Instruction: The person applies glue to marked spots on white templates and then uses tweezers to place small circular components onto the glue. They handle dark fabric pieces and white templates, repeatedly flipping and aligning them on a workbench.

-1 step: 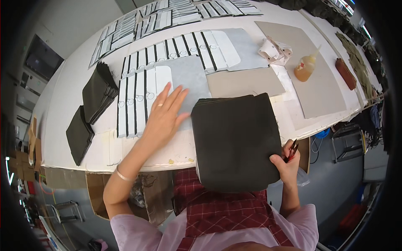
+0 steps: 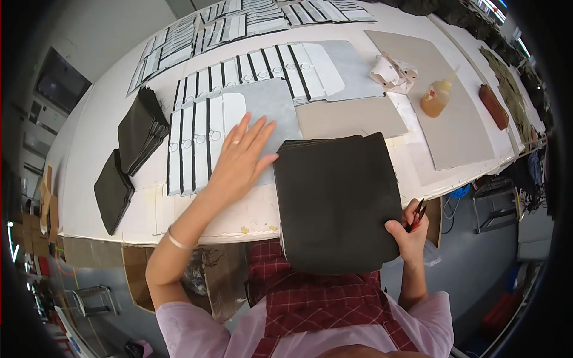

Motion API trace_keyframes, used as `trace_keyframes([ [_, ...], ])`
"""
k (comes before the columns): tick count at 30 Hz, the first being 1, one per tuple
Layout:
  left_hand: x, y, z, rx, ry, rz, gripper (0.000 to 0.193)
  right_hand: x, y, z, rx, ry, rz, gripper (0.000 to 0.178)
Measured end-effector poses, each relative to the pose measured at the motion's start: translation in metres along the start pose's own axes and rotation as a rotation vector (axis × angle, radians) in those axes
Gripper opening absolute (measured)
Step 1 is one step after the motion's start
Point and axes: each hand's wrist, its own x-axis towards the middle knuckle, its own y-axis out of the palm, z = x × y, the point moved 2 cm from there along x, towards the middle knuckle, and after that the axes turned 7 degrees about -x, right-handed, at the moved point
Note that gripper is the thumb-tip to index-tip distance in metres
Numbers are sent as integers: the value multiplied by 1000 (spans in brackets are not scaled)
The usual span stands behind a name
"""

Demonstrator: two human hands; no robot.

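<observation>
A thick stack of black rectangular panels (image 2: 339, 203) lies partly on the near table edge and overhangs toward my apron. My right hand (image 2: 410, 237) grips the stack's right edge, thumb on top. In its curled fingers are small thread snips (image 2: 417, 218) with red on the handle and dark blades. My left hand (image 2: 239, 161) is open, fingers spread, over a layered pale grey piece (image 2: 271, 107) with white strips and black bands. Its thumb tip reaches the stack's upper left edge; whether it presses there I cannot tell.
Two folded dark stacks (image 2: 143, 131) stand on the left of the white table (image 2: 89, 179). More striped pieces (image 2: 239, 30) lie at the back. At right are beige boards (image 2: 441, 131), a bottle of amber liquid (image 2: 436, 98), crumpled cloth (image 2: 394, 74) and a brown case (image 2: 493, 107).
My left hand has shifted slightly to the right and its thumb now meets the black stack's edge. My right hand and the stack stay in place.
</observation>
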Motion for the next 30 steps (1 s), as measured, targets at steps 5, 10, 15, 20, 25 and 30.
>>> trace_keyframes([
  [5,28,39,37,96,-93,77,58,5,3,-1,-1,-5,-26,53],
  [10,47,39,54,133,-154,136,59,24,14,12,-71,-24,-5,50],
  [15,64,40,73,150,-157,120,58,41,22,26,-140,-64,10,48],
  [20,70,42,75,132,-162,107,57,47,21,47,-615,-114,62,44],
  [25,72,36,82,-8,-72,-157,45,32,17,60,-750,-243,-113,41],
  [30,72,10,-1,-449,-301,-221,21,24,-3,47,-525,-185,-103,30],
])
